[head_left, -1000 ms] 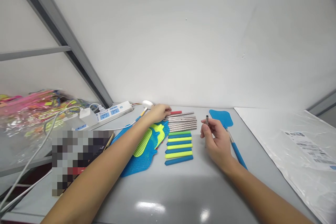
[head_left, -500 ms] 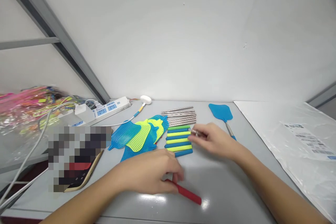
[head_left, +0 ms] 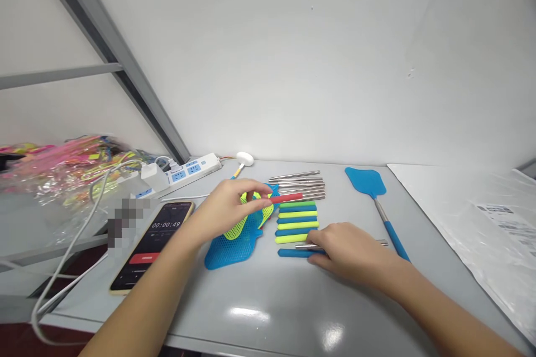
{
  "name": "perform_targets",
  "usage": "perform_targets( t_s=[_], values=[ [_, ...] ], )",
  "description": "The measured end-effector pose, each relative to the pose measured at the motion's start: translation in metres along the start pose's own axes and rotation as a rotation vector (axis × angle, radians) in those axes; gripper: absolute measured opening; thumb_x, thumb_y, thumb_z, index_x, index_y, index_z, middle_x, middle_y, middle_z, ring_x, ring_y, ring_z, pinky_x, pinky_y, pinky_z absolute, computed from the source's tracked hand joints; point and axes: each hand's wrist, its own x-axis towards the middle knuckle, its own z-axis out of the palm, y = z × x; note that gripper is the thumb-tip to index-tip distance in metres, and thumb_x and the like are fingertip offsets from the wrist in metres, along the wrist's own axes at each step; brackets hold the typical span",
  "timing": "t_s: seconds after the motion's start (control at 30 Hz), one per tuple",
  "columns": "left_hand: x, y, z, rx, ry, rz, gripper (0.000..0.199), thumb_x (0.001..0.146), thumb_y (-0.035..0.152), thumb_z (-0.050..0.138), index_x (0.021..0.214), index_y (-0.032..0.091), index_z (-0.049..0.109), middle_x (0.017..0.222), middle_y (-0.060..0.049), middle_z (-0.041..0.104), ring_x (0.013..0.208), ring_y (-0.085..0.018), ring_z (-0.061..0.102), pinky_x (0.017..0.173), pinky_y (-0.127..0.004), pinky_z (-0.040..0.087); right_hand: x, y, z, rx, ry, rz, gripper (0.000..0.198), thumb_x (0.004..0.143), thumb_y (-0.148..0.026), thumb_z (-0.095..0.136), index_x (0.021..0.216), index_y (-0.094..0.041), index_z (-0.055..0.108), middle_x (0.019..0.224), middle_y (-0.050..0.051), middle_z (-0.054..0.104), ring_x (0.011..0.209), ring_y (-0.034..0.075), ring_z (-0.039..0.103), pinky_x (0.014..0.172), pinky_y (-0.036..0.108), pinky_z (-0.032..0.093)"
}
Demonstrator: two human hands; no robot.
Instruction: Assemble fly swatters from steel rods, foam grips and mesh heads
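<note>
My left hand pinches a red handle sleeve between thumb and fingers, above the far end of a row of handle sleeves in green, blue and yellow. Under that hand lie blue and yellow mesh fly swatter heads, partly covered. My right hand is closed around a thin metal rod, whose ends stick out on both sides. Its thumb and fingers also touch the nearest blue handle sleeve. Several metal rods lie in a bunch behind the row.
An assembled blue fly swatter lies on the right, beside a white plastic package. On the left are a phone running a timer, a power strip with white cables, and a clear bag of colourful items. A wall stands behind.
My left hand has carried the red sleeve from the table's front up to the row's far end. My right hand has moved nearer, to the row's near end. The view has shifted.
</note>
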Motion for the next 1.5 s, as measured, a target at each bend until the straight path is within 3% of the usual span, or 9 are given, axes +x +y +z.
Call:
perform_targets(
  t_s=[0.07, 0.2, 0.47, 0.7, 0.93, 1.07, 1.23, 1.4, 1.5],
  values=[
    [0.011, -0.001, 0.02, 0.084, 0.076, 0.071, 0.024, 0.089, 0.041, 0.057, 0.101, 0.025, 0.07, 0.101, -0.001, 0.071, 0.093, -0.02, 0.061, 0.082, -0.031, 0.047, -0.001, -0.001, -0.002, 0.016, 0.0, -0.008, 0.009, 0.084, -0.028, 0.059, 0.077, -0.022, 0.06, 0.069, 0.002, 0.068, 0.059, 0.019, 0.059, 0.049, 0.026, 0.021],
    [0.033, -0.004, 0.05, 0.303, 0.021, 0.222, 0.017, 0.092, 0.032, 0.055, 0.097, 0.023, 0.069, 0.094, -0.003, 0.071, 0.094, -0.022, 0.057, 0.082, -0.033, 0.044, -0.003, 0.0, -0.004, 0.067, 0.016, -0.009, 0.011, 0.081, -0.024, 0.059, 0.071, -0.022, 0.055, 0.062, -0.001, 0.06, 0.052, 0.014, 0.051, 0.047, 0.025, 0.02],
    [0.046, -0.012, 0.066, 0.352, -0.033, 0.258, 0.017, 0.093, 0.031, 0.052, 0.094, 0.026, 0.069, 0.091, -0.002, 0.071, 0.096, -0.023, 0.053, 0.077, -0.035, 0.036, -0.004, 0.006, -0.002, 0.13, 0.035, 0.008, 0.016, 0.081, -0.026, 0.06, 0.068, -0.022, 0.052, 0.058, -0.003, 0.054, 0.048, 0.012, 0.042, 0.045, 0.025, 0.02],
    [0.028, -0.011, 0.066, 0.275, 0.084, 0.248, 0.023, 0.097, 0.032, 0.045, 0.106, 0.025, 0.065, 0.104, -0.003, 0.07, 0.105, -0.022, 0.051, 0.085, -0.039, 0.032, -0.006, 0.004, -0.008, 0.208, 0.065, -0.01, 0.016, 0.085, -0.028, 0.058, 0.07, -0.023, 0.055, 0.057, -0.003, 0.054, 0.049, 0.013, 0.043, 0.047, 0.025, 0.024],
    [0.012, 0.006, 0.064, 0.007, 0.284, 0.327, 0.027, 0.099, 0.026, 0.036, 0.117, 0.022, 0.056, 0.1, -0.005, 0.067, 0.095, -0.019, 0.056, 0.085, -0.036, 0.038, -0.003, 0.015, -0.021, 0.545, 0.242, 0.063, 0.021, 0.096, -0.039, 0.043, 0.096, -0.024, 0.059, 0.066, -0.002, 0.057, 0.053, 0.014, 0.047, 0.049, 0.025, 0.032],
    [0.004, 0.016, 0.069, -0.065, 0.197, 0.401, 0.028, 0.097, 0.029, 0.041, 0.122, 0.022, 0.051, 0.101, -0.005, 0.066, 0.093, -0.02, 0.055, 0.085, -0.037, 0.038, 0.003, 0.019, -0.017, 0.655, 0.331, 0.044, 0.021, 0.098, -0.037, 0.04, 0.102, -0.025, 0.056, 0.078, 0.0, 0.06, 0.064, 0.016, 0.052, 0.055, 0.026, 0.038],
    [-0.003, 0.028, 0.078, -0.198, 0.163, 0.338, 0.03, 0.094, 0.033, 0.05, 0.123, 0.023, 0.048, 0.091, -0.002, 0.065, 0.082, -0.017, 0.057, 0.078, -0.033, 0.042, 0.004, 0.011, -0.012, 0.643, 0.323, -0.001, 0.017, 0.097, -0.036, 0.043, 0.096, -0.023, 0.055, 0.072, -0.001, 0.057, 0.06, 0.014, 0.049, 0.053, 0.025, 0.037],
    [-0.006, 0.028, 0.082, -0.302, 0.335, 0.371, 0.008, 0.088, 0.027, 0.057, 0.094, 0.023, 0.053, 0.075, 0.001, 0.061, 0.061, -0.011, 0.053, 0.06, -0.027, 0.044, 0.002, 0.004, -0.014, 0.53, 0.447, -0.082, 0.008, 0.091, -0.029, 0.053, 0.094, -0.023, 0.058, 0.085, 0.002, 0.06, 0.062, 0.013, 0.047, 0.052, 0.026, 0.036],
    [-0.004, 0.021, 0.08, -0.318, 0.46, 0.422, 0.009, 0.085, 0.022, 0.06, 0.087, 0.023, 0.051, 0.071, 0.002, 0.057, 0.058, -0.01, 0.051, 0.056, -0.025, 0.042, 0.0, 0.008, -0.013, 0.568, 0.536, -0.007, 0.01, 0.091, -0.033, 0.057, 0.097, -0.025, 0.06, 0.075, -0.001, 0.06, 0.052, 0.012, 0.042, 0.047, 0.026, 0.034]
  ],
)
